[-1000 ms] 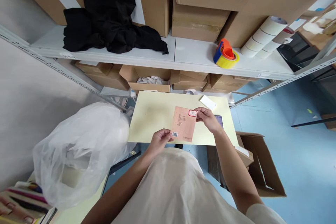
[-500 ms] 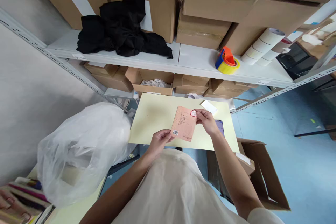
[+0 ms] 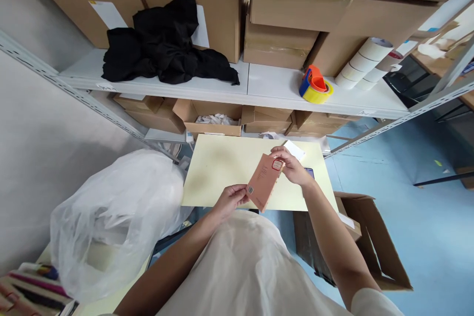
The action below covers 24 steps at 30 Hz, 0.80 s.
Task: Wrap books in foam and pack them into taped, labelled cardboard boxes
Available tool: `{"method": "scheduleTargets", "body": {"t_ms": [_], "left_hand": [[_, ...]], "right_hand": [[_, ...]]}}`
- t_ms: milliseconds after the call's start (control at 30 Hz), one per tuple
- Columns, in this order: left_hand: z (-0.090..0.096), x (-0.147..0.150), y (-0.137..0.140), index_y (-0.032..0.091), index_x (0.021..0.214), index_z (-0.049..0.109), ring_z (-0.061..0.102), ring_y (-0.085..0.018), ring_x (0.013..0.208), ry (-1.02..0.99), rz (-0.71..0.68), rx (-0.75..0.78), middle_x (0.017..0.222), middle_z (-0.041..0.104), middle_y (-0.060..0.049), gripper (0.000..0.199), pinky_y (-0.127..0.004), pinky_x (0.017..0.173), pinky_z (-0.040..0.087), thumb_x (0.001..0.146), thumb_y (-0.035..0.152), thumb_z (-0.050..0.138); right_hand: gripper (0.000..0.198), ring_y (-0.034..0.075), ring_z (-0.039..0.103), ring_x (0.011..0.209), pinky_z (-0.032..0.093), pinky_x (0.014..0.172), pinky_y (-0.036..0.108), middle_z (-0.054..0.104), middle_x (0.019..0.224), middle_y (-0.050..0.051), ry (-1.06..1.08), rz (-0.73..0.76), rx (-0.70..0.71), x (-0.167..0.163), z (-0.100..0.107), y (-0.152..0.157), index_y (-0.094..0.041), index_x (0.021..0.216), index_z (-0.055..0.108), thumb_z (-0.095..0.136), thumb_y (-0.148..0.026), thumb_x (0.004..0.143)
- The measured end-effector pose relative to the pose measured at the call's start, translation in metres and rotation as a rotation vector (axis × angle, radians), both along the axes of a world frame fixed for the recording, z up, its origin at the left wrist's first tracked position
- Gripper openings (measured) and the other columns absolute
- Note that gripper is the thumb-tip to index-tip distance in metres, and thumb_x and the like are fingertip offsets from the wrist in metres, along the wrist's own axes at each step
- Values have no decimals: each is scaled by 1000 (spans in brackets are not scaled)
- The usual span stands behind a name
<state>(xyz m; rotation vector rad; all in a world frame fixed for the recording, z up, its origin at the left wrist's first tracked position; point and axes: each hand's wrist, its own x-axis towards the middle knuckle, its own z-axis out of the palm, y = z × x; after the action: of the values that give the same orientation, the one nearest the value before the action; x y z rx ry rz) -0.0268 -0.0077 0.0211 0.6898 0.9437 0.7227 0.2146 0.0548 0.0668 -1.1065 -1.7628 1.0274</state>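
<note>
The book (image 3: pixel 261 181) is held above the near part of the table (image 3: pixel 211 170), tilted, with its pink cover facing up; a red-framed label (image 3: pixel 277 165) sits at its upper right corner, a barcode (image 3: pixel 251 189) at its left edge, and the page edges show along the right side. The left hand (image 3: pixel 230 199) is nearly closed, pinching the book's left edge beside the barcode, thumb on top. The right hand (image 3: pixel 290 164) has its fingers curled at the top corner by the label; some fingertips are hidden, so their exact grip cannot be told.

On the table's right part, a phone (image 3: pixel 308 173) lies partly hidden by the right wrist, and a white box (image 3: pixel 295 150) lies nearer the far edge.

Left of the table is a clear plastic bag (image 3: pixel 122 197), with books (image 3: pixel 31 289) at the picture's corner beyond it. Right of the table and lower, an open carton (image 3: pixel 385 252) stands on the blue floor (image 3: pixel 437 242).

Behind the table runs a shelf (image 3: pixel 272 81): black cloth (image 3: pixel 166 47) to the left, a tape dispenser (image 3: pixel 314 86) and tape rolls (image 3: pixel 363 64) to the right. Below that shelf, just past the table's far edge, a box (image 3: pixel 215 130) holds white pieces (image 3: pixel 217 119).
</note>
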Motion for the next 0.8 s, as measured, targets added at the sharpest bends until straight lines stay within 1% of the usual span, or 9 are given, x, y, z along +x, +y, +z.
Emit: {"method": "scheduleTargets", "body": {"t_ms": [33,100,200,267,333,467,600,700,800], "left_hand": [[0,1,0,15,89,72,61,-18,80,25,-21,-1,90,70,-9,35,-30,75,47,64,40,75],[0,0,0,15,90,72,62,-19,83,73,-41,12,91,70,-8,34,-30,74,47,64,37,75],[-4,-8,1,17,96,71,62,-20,92,31,67,37,102,69,-9,35,-30,79,47,65,34,72],[-7,-15,3,18,101,69,63,-21,94,-36,148,37,103,69,-9,39,-32,82,48,66,34,70],[-9,-20,4,18,104,67,65,-21,91,-39,142,64,98,70,-9,42,-34,82,49,65,35,70],[-9,-20,7,15,87,69,68,-22,79,170,28,216,85,72,-8,33,-34,76,52,67,42,70],[-11,-15,8,16,78,68,70,-21,69,279,59,280,76,71,-5,31,-31,68,53,70,46,67],[-12,-15,8,16,80,68,70,-20,67,307,116,286,74,70,-3,31,-29,67,53,72,46,65],[-13,-15,8,16,79,67,70,-20,67,299,150,267,73,70,-3,31,-29,68,53,72,46,65]], "right_hand": [[19,23,52,111,43,93,40,56,112,9,-12,13,-8,-1,1,2,-22,93,64,63,-37,80],[22,21,58,98,49,84,38,61,99,8,17,58,-121,-4,2,5,-20,87,61,61,-42,82],[29,15,59,66,52,61,30,61,73,2,100,79,-321,-8,-2,8,-19,85,57,58,-47,82],[31,12,57,59,49,54,26,61,69,1,108,26,-353,-11,-4,9,-17,84,59,60,-48,80],[32,11,55,58,45,51,23,62,68,1,91,-39,-352,-14,-4,11,-16,83,61,63,-47,77],[32,12,56,61,45,54,24,66,71,2,71,-117,-349,-24,-4,18,-15,82,66,64,-46,74],[32,15,61,71,48,64,27,70,81,4,161,-193,-356,-30,-11,19,-17,85,68,69,-45,70],[41,16,63,77,51,69,29,70,85,4,323,-256,-462,-26,-18,10,-18,101,65,71,-45,70],[51,16,65,78,52,73,32,70,84,3,410,-214,-605,-19,-23,-6,-20,114,59,71,-44,71]]}}
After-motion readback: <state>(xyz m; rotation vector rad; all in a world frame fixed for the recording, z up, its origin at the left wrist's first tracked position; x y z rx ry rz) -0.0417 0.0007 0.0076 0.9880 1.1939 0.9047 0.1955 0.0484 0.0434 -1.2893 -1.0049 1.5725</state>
